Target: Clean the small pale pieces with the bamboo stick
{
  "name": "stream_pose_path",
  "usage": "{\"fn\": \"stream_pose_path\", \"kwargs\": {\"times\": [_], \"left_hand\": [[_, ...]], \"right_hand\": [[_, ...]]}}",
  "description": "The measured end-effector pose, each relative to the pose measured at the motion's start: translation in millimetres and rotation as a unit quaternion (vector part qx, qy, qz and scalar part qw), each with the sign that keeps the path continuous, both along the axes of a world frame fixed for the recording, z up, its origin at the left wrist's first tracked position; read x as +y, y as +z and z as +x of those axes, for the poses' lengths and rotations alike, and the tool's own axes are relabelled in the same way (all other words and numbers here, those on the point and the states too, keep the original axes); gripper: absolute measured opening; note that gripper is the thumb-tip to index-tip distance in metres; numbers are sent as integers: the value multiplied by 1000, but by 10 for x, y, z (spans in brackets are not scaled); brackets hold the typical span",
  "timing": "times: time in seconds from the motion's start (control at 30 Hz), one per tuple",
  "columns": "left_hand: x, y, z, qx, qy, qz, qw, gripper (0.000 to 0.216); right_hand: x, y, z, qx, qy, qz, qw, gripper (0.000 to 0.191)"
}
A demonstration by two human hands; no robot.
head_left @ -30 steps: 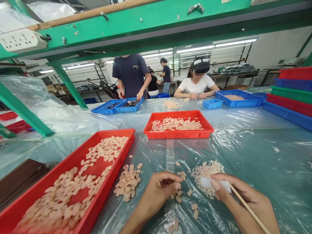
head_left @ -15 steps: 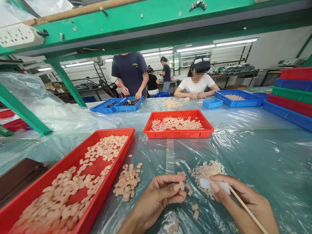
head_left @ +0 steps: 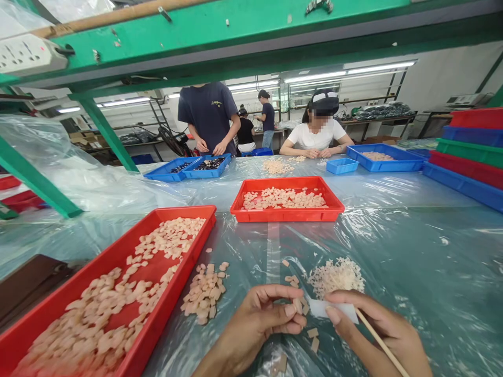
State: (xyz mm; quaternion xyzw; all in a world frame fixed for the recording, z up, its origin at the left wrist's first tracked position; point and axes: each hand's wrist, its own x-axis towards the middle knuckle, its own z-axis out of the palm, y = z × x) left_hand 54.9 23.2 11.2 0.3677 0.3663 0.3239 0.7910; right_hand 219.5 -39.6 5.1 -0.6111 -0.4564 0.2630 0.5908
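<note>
My left hand [head_left: 267,319] pinches a small pale beige piece [head_left: 298,306] between thumb and fingers. In my right hand [head_left: 377,324] are a white, flat rectangular piece [head_left: 334,310] and a thin wooden stick [head_left: 382,343], which runs down toward the front edge. The white piece's left end is close to the beige piece; whether they touch I cannot tell. Loose flat tan pieces [head_left: 313,333] lie on the plastic sheet under and around my left hand. Beyond my right hand rises a heap of tiny whitish bits [head_left: 337,276].
A long red tray [head_left: 129,309] of beige pieces stands at left, beside a loose pile of them [head_left: 205,290]. Another red tray [head_left: 286,214] is ahead. Across the table, two people work by blue trays [head_left: 208,173]. Stacked trays [head_left: 471,157] stand at right; a green beam [head_left: 251,31] crosses above.
My right hand has moved left with the white piece and the stick, bringing the white piece close to the beige piece. My left hand has shifted slightly right, and its beige piece has turned.
</note>
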Motion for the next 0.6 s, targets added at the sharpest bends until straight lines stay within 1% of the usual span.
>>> {"fn": "stream_pose_path", "kwargs": {"times": [0.1,0.2,0.37,0.6], "left_hand": [[-14,-9,26,1,-16,9,1000,28],[-29,-32,37,1,-32,18,999,27],[-42,-54,39,-4,-29,25,999,27],[-40,-56,59,-3,-22,32,999,28]], "right_hand": [[11,-46,-10,-1,23,22,999,7],[19,-69,-19,-6,44,27,999,6],[24,-80,-22,-15,45,48,998,5],[30,-118,-4,-14,52,28,998,7]]}}
